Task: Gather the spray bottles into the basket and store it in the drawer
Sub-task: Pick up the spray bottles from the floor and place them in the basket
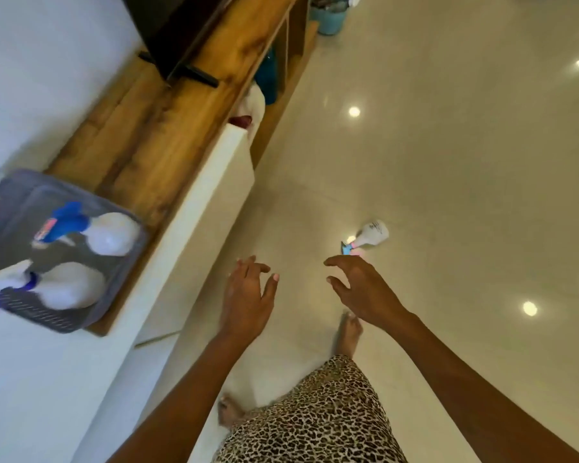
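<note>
A grey plastic basket (91,315) sits on the wooden top of a low cabinet at the left. Two white spray bottles with blue triggers lie inside it, one (109,233) toward the far side and one (71,285) toward the near side. A third white spray bottle (371,233) with a light blue and pink head lies on the glossy floor. My right hand (361,289) hovers just short of it, fingers spread, holding nothing. My left hand (248,295) is beside it over the floor, also open and empty.
The wooden cabinet top (168,128) runs along the wall with a dark TV (181,25) on it. Its white front (211,202) faces the floor; open shelves further along hold blue and white items. A teal bucket (330,15) stands far off. My bare feet are on the tiles.
</note>
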{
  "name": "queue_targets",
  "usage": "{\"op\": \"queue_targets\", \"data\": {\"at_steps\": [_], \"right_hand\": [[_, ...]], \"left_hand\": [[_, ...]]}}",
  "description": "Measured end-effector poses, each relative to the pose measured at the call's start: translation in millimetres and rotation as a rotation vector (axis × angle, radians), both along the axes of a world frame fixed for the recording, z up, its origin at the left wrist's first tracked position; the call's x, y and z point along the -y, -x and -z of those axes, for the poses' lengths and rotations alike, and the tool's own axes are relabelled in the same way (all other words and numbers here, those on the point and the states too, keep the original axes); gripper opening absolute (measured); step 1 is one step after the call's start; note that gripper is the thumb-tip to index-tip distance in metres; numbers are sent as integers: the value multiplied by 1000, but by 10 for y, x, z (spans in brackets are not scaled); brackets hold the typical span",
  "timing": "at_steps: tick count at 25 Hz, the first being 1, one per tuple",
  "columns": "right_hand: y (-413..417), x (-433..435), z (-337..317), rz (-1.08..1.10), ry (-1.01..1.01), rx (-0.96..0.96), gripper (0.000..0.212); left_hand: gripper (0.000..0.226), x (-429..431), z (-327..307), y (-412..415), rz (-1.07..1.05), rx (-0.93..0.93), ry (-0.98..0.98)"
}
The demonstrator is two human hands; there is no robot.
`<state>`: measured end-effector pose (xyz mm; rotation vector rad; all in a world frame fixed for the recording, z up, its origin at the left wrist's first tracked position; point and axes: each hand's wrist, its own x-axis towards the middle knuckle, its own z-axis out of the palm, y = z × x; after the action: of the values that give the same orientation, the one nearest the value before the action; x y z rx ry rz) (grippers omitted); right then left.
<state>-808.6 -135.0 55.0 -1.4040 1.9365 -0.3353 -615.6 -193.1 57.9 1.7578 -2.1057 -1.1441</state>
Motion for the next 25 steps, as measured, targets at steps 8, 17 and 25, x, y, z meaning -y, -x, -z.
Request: {"op": "queue_targets", "data": {"at_steps": [8,17,25], "right_hand": [[1654,175,1259,-200,-326,-147,34],[2297,670,3485,-553,-342,-453,40],[2457,1055,5339,-758,-274,-735,44]], "left_hand": [[36,122,1070,1788,25,136,-203],[45,498,3054,2672,93,168,-228],[47,776,4787,2689,167,198,-205]]}}
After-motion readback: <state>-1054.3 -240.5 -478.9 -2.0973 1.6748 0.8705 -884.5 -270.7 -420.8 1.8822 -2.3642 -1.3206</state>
